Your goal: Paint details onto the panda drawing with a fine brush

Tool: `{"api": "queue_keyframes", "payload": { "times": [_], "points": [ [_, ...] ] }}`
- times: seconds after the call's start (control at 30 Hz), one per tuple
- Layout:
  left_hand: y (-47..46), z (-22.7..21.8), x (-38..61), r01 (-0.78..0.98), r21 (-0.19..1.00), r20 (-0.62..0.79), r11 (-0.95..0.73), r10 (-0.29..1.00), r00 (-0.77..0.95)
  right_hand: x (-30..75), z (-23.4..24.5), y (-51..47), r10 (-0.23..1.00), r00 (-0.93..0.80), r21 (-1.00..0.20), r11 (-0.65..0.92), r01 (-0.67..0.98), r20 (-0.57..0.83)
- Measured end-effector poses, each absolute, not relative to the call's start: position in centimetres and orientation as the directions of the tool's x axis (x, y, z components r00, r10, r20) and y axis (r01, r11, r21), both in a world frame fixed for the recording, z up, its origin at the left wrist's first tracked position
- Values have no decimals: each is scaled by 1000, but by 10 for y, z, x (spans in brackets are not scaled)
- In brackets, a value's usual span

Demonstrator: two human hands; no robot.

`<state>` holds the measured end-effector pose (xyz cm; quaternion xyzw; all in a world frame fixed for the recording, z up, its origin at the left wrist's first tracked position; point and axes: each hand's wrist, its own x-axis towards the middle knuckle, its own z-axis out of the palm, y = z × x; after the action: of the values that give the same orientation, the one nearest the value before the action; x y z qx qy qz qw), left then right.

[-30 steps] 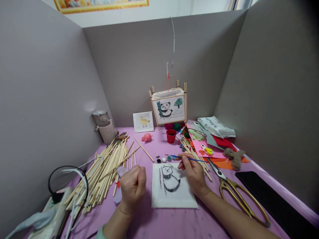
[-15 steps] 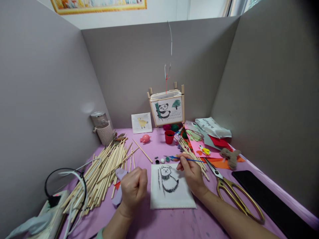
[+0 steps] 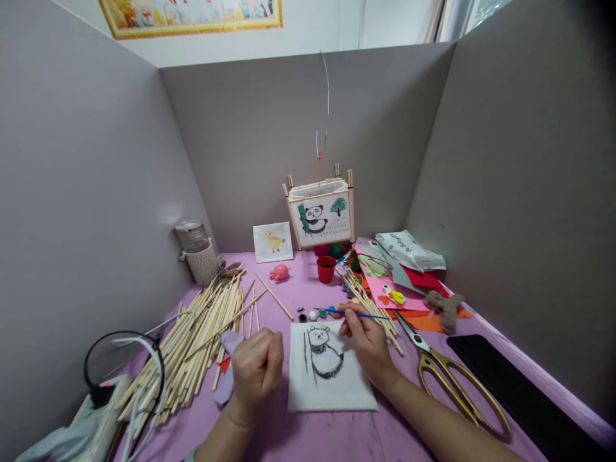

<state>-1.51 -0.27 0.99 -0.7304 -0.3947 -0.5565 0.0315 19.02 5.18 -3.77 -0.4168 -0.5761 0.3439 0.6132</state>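
The right hand (image 3: 368,346) pinches a paintbrush (image 3: 376,317); the left hand (image 3: 257,369) clenches. Beyond the grip, a packet (image 3: 410,251) reads "Babycare"; purple tabletop (image 3: 308,439) beneath, grey panels (image 3: 255,128) around.

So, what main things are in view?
Panda canvas: one, white, front
Paintbrush: one, blue, in right hand
Paint pots: several, mixed, behind canvas
Cup: one, red, back
Round toy: one, pink, back
Chick picture: one, white, back
Panda box: one, white, back
Sticks: many, tan, both sides
Jar: one, clear, left
Power strip: one, white, left
Scissors: one, gold-handled, right
Slab: one, black, right
Papers: several, multicoloured, right
Table: one, purple, underneath
Left hand: one, left of canvas
Right hand: one, at canvas's right edge
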Motion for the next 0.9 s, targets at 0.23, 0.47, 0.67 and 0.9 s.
{"api": "queue_keyframes", "payload": {
  "times": [0.23, 0.47, 0.67, 0.9],
  "points": [
    [-3, 10, -14, 600, 402, 835, -691, 545, 68, 189, -40, 52, 908, 89, -912, 406, 58, 410],
    [-2, 8, -11, 610, 388, 838, -691, 540, 79, 189, -38, 52, 905, 112, -911, 402, 88, 410],
    [-3, 9, -10, 632, 376, 840, -677, 537, 75, 188, -39, 51, 909, 103, -915, 402, 42, 404],
    [-2, 8, -10, 640, 373, 843, -672, 533, 68, 188, -38, 51, 902, 116, -909, 411, 66, 416]
  ]
}}
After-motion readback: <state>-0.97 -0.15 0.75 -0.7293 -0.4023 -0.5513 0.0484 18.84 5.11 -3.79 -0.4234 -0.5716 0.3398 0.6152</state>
